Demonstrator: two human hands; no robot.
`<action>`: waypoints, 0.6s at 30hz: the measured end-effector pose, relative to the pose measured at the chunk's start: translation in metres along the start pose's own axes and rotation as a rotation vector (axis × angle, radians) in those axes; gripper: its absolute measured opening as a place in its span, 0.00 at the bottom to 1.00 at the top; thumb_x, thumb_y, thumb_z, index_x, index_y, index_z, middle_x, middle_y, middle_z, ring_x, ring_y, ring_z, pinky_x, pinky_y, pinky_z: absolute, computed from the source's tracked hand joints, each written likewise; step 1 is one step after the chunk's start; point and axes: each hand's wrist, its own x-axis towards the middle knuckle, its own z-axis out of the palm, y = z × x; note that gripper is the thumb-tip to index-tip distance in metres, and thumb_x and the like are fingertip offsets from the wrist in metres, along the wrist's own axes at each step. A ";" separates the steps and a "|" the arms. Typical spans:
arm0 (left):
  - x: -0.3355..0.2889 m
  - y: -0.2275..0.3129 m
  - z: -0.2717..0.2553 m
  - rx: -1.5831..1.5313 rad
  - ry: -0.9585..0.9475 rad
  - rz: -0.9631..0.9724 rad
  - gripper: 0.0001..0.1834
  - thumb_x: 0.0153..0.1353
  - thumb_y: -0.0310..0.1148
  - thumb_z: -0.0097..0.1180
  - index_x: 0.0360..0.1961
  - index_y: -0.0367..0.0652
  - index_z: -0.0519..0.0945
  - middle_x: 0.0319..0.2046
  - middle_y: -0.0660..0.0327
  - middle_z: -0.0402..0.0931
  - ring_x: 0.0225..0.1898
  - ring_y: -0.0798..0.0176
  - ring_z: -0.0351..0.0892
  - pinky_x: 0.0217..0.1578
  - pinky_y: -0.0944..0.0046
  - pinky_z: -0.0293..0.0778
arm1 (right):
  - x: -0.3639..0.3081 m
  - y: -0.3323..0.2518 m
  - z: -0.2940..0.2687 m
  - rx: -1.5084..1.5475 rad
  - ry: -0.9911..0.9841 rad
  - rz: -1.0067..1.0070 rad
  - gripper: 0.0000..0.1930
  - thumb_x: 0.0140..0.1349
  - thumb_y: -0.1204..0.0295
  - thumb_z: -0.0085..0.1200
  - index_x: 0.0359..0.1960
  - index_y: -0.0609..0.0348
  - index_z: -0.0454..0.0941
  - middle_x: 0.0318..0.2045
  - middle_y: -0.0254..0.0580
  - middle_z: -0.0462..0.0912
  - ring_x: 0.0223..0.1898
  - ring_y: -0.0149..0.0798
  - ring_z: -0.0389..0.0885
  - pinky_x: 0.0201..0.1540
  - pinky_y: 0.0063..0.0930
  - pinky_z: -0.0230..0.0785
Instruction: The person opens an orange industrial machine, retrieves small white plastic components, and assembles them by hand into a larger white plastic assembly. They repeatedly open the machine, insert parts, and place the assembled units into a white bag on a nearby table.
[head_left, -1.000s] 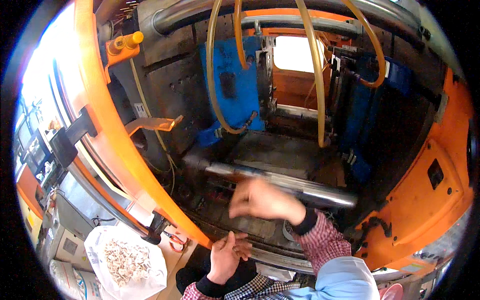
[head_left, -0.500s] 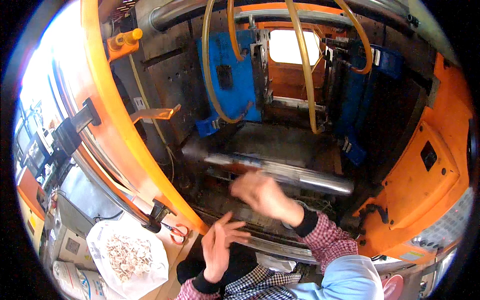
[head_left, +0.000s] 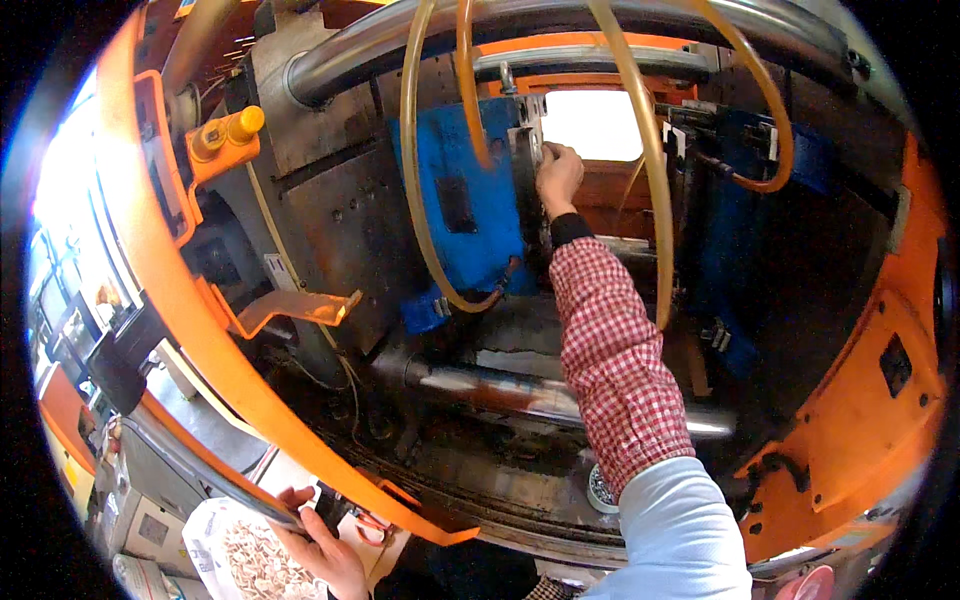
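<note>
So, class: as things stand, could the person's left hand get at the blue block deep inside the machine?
Probably not. The left hand rests low on the curved orange guard, outside the machine, and that guard lies between it and the blue block. The right hand is already stretched in beside the block.

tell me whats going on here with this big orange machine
A person leans into an open orange machine. Their right hand, in a red checked sleeve, reaches up to the metal part beside the blue block; whether it holds anything is unclear. The left hand rests low on the orange guard rail, near a bag of pale pieces.
</note>
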 end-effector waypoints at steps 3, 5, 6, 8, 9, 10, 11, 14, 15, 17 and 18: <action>-0.003 -0.012 0.000 -0.146 0.037 -0.119 0.16 0.67 0.29 0.38 0.54 0.32 0.62 0.40 0.56 0.69 0.40 0.66 0.69 0.42 0.68 0.68 | 0.017 0.012 0.010 -0.127 -0.062 -0.162 0.10 0.55 0.69 0.54 0.32 0.62 0.82 0.33 0.53 0.81 0.37 0.51 0.79 0.41 0.39 0.69; -0.007 -0.018 0.003 -0.175 0.126 -0.137 0.17 0.68 0.30 0.37 0.54 0.33 0.61 0.41 0.56 0.68 0.39 0.67 0.69 0.37 0.71 0.70 | 0.022 0.021 0.019 -0.153 -0.040 -0.152 0.09 0.55 0.69 0.54 0.32 0.63 0.82 0.32 0.53 0.81 0.36 0.52 0.79 0.40 0.39 0.69; -0.008 -0.019 0.002 -0.157 0.139 -0.121 0.17 0.68 0.31 0.38 0.54 0.33 0.61 0.41 0.56 0.68 0.39 0.67 0.70 0.37 0.71 0.71 | 0.023 0.026 0.022 -0.180 -0.045 -0.119 0.09 0.55 0.70 0.55 0.32 0.63 0.82 0.32 0.53 0.81 0.36 0.52 0.79 0.40 0.39 0.69; -0.007 -0.019 0.001 -0.152 0.107 -0.117 0.17 0.68 0.31 0.38 0.54 0.33 0.62 0.41 0.57 0.68 0.39 0.67 0.70 0.37 0.71 0.71 | 0.024 0.035 0.029 -0.182 0.004 -0.166 0.09 0.55 0.70 0.54 0.32 0.62 0.83 0.31 0.53 0.81 0.35 0.52 0.79 0.40 0.39 0.69; -0.006 -0.017 0.002 -0.150 0.091 -0.113 0.17 0.68 0.31 0.38 0.54 0.33 0.62 0.41 0.57 0.68 0.39 0.68 0.70 0.36 0.71 0.71 | 0.023 0.038 0.032 -0.198 0.015 -0.171 0.09 0.55 0.70 0.54 0.32 0.62 0.83 0.31 0.53 0.81 0.34 0.52 0.79 0.40 0.38 0.69; -0.005 -0.015 0.004 -0.118 0.142 -0.096 0.16 0.68 0.31 0.38 0.53 0.33 0.62 0.41 0.57 0.68 0.39 0.68 0.69 0.37 0.71 0.70 | 0.024 0.040 0.034 -0.192 0.036 -0.179 0.09 0.55 0.70 0.54 0.32 0.62 0.83 0.31 0.53 0.81 0.34 0.52 0.79 0.39 0.38 0.69; -0.005 -0.012 0.008 -0.087 0.193 -0.079 0.16 0.68 0.31 0.38 0.52 0.33 0.63 0.41 0.58 0.68 0.39 0.68 0.69 0.37 0.71 0.70 | 0.024 0.040 0.037 -0.196 0.051 -0.182 0.09 0.55 0.70 0.54 0.32 0.61 0.83 0.31 0.53 0.81 0.34 0.52 0.79 0.39 0.38 0.69; -0.003 -0.003 0.017 -0.179 0.231 -0.075 0.10 0.67 0.32 0.43 0.40 0.35 0.70 0.32 0.61 0.69 0.28 0.72 0.67 0.25 0.74 0.63 | 0.025 0.040 0.038 -0.166 0.061 -0.203 0.09 0.55 0.69 0.55 0.31 0.60 0.83 0.31 0.53 0.81 0.34 0.51 0.79 0.39 0.38 0.69; -0.002 0.000 0.019 -0.242 0.224 -0.080 0.10 0.66 0.32 0.45 0.34 0.36 0.73 0.28 0.63 0.70 0.23 0.74 0.65 0.18 0.75 0.59 | 0.025 0.039 0.037 -0.167 0.048 -0.183 0.09 0.55 0.69 0.55 0.31 0.60 0.83 0.30 0.52 0.81 0.34 0.51 0.79 0.39 0.38 0.69; -0.001 0.002 0.018 -0.215 0.229 -0.096 0.09 0.65 0.32 0.48 0.31 0.37 0.72 0.26 0.63 0.69 0.23 0.73 0.66 0.20 0.73 0.62 | 0.024 0.036 0.034 -0.149 0.032 -0.206 0.08 0.54 0.72 0.54 0.32 0.60 0.83 0.32 0.53 0.80 0.35 0.52 0.79 0.39 0.38 0.70; -0.001 0.002 0.017 -0.202 0.231 -0.104 0.09 0.64 0.31 0.49 0.29 0.38 0.71 0.24 0.63 0.69 0.23 0.73 0.67 0.21 0.72 0.63 | 0.023 0.035 0.033 -0.156 0.004 -0.182 0.08 0.53 0.73 0.53 0.33 0.60 0.83 0.32 0.53 0.80 0.35 0.52 0.78 0.39 0.38 0.70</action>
